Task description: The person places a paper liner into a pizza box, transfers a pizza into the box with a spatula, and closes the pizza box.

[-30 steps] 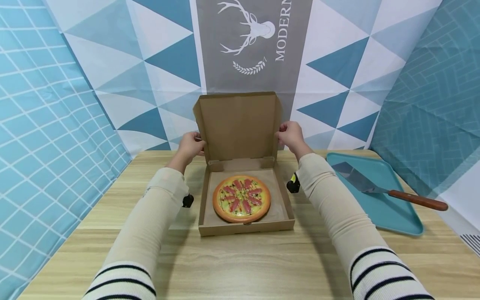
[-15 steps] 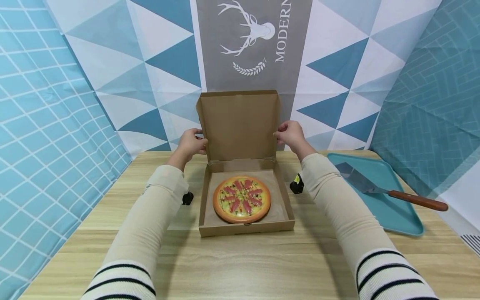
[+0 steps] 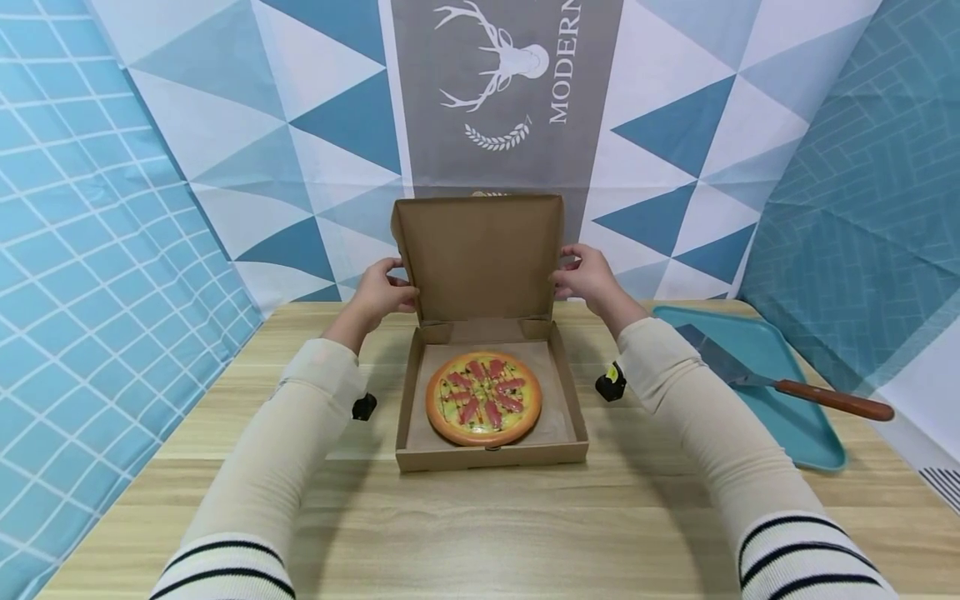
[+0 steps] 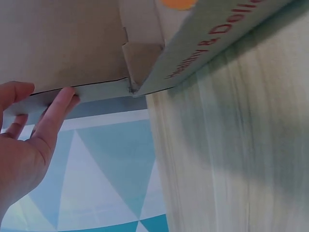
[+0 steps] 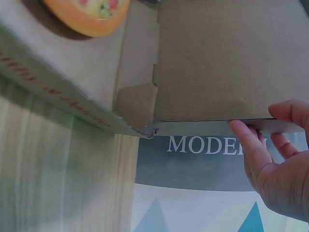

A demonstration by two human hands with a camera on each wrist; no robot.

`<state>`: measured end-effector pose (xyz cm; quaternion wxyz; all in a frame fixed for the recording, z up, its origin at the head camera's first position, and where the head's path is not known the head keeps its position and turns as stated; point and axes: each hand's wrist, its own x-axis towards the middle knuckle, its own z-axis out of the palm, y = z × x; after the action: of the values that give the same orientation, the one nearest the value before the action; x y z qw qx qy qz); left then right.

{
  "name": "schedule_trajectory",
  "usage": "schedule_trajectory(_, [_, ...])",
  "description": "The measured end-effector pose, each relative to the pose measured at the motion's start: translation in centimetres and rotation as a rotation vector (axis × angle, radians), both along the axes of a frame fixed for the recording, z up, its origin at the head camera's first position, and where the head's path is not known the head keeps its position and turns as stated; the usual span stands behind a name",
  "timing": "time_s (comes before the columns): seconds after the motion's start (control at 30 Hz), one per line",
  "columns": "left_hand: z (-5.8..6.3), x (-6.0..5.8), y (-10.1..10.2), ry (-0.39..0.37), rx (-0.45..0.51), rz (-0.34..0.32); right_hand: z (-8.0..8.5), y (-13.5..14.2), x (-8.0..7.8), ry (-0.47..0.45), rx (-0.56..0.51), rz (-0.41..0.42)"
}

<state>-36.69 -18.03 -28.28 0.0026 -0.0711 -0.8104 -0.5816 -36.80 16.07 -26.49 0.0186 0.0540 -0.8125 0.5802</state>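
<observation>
An open cardboard pizza box (image 3: 491, 457) lies on the table with a round pizza (image 3: 483, 398) inside, topped with pink strips. Its brown lid (image 3: 480, 258) stands raised at the back, leaning a little toward me. On the lid's left side edge, my left hand (image 3: 381, 292) holds on with thumb and fingertips. My right hand (image 3: 588, 277) has the opposite side edge the same way. Both wrist views show fingertips against the lid's narrow side wall (image 4: 104, 90), with some fingers partly behind it.
To the right, a teal tray (image 3: 795, 433) lies on the wooden table (image 3: 487, 533). A pizza server (image 3: 832, 398) with a wooden handle rests across it, the handle jutting past the tray's right edge. A patterned backdrop (image 3: 645, 75) hangs right behind the box.
The lid's top edge has dropped and tilted forward, after standing slightly more upright half a second ago. Both forearms have shifted slightly outward. Pizza, tray and server stay put.
</observation>
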Motion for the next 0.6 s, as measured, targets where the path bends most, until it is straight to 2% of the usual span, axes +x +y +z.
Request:
schedule_trajectory(0.17, [-0.3,0.5,0.0,-0.004,0.039,-0.015,-0.8,0.5,0.6,-0.019,-0.064,0.025])
schedule_trajectory(0.3, [-0.4,1.0,0.1,0.031,0.069,-0.027,-1.3,0.8,1.2,-0.007,-0.085,0.043])
schedule_trajectory(0.6, [-0.9,1.9,-0.1,0.064,0.117,-0.036,-1.3,1.4,2.5,0.011,-0.098,0.097])
